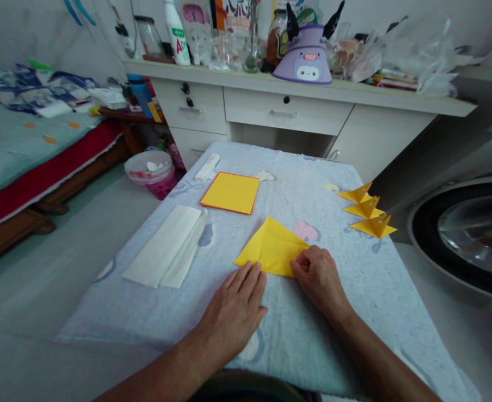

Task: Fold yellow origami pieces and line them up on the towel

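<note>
A yellow sheet of origami paper (273,245) with faint creases lies on the cloth-covered table (313,329) before me. My left hand (239,304) rests flat, its outstretched fingertips on the paper's lower left edge. At the right corner, my right hand (319,273) has its fingers curled and pinched on the same sheet; the very corner is hidden beneath them. Beyond the sheet sits a stack of square paper (231,192), yellow on top with an orange-red edge. Along the table's right side stand three folded yellow paper figures (365,209) in a row.
Left of the yellow sheet lies a folded white cloth or paper (162,245), with a small white box (207,167) farther back. A white desk (287,89) with drawers borders the far side. A pink bin (151,170) stands left, and a round-doored machine (472,234) right.
</note>
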The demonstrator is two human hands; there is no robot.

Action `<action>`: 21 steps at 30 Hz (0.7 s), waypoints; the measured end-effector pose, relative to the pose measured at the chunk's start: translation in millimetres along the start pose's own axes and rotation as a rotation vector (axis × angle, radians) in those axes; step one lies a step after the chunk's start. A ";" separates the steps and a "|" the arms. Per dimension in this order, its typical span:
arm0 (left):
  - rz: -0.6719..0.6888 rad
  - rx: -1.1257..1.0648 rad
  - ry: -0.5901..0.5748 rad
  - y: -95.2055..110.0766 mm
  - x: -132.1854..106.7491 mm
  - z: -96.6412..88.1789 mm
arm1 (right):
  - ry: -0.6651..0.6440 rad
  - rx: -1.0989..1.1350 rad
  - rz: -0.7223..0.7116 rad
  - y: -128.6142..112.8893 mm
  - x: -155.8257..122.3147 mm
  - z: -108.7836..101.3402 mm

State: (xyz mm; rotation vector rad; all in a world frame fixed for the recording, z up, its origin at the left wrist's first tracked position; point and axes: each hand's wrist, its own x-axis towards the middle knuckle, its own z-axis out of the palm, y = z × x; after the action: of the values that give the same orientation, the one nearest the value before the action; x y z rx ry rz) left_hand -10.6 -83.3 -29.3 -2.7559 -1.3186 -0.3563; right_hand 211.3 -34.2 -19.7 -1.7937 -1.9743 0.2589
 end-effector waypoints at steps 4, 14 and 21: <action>0.003 -0.001 -0.006 0.4 -0.5 -0.4 | -0.010 0.004 0.002 1.1 0.2 0.8; -0.015 -0.007 -0.031 0.3 1.1 -2.0 | 0.056 0.007 0.019 2.7 -0.1 2.3; -0.079 -0.082 -0.058 5.2 8.8 -14.2 | 0.048 -0.013 -0.159 -6.7 -3.0 -1.2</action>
State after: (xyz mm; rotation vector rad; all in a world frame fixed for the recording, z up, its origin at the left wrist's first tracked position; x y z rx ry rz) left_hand -3.8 -82.2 -13.2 -2.8059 -1.4622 -0.3457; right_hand 206.0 -38.3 -16.3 -1.6241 -2.0752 0.1497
